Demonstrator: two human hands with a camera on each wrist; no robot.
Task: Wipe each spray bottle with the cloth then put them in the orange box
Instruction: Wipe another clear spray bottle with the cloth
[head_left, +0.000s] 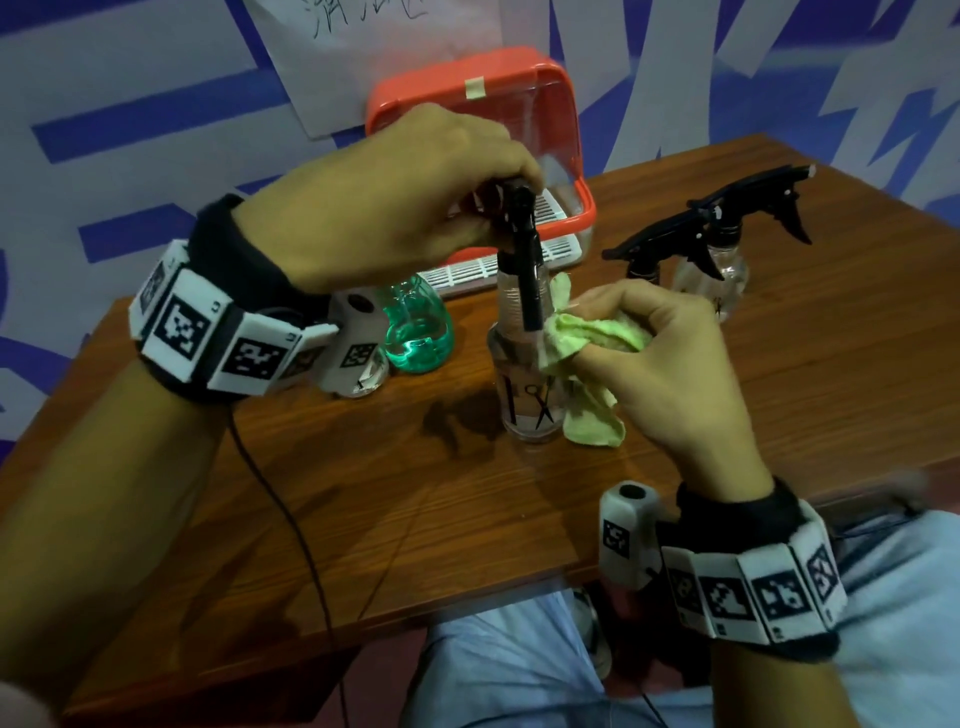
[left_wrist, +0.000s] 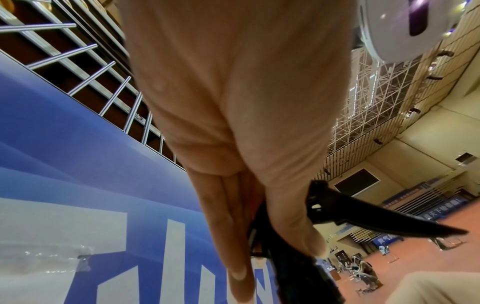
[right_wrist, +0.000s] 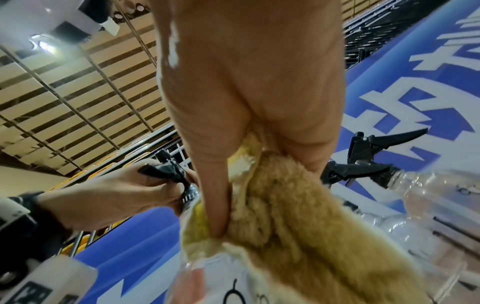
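Observation:
A clear spray bottle (head_left: 524, 379) with a black trigger head stands upright at the middle of the wooden table (head_left: 363, 493). My left hand (head_left: 415, 202) grips its black head (left_wrist: 337, 207) from above. My right hand (head_left: 670, 353) holds a yellow-green cloth (head_left: 582, 338) and presses it against the bottle's right side; the right wrist view shows the cloth (right_wrist: 280, 205) bunched under my fingers. Two more clear spray bottles (head_left: 711, 260) stand at the right rear. A green bottle (head_left: 415, 332) stands behind my left wrist. The orange box (head_left: 498, 104) sits at the back with its clear lid raised.
A white slotted tray (head_left: 467, 270) lies in front of the orange box. A black cable (head_left: 291, 519) runs from my left wrist across the table's front. The blue and white wall stands close behind the table. My knees are below the near edge.

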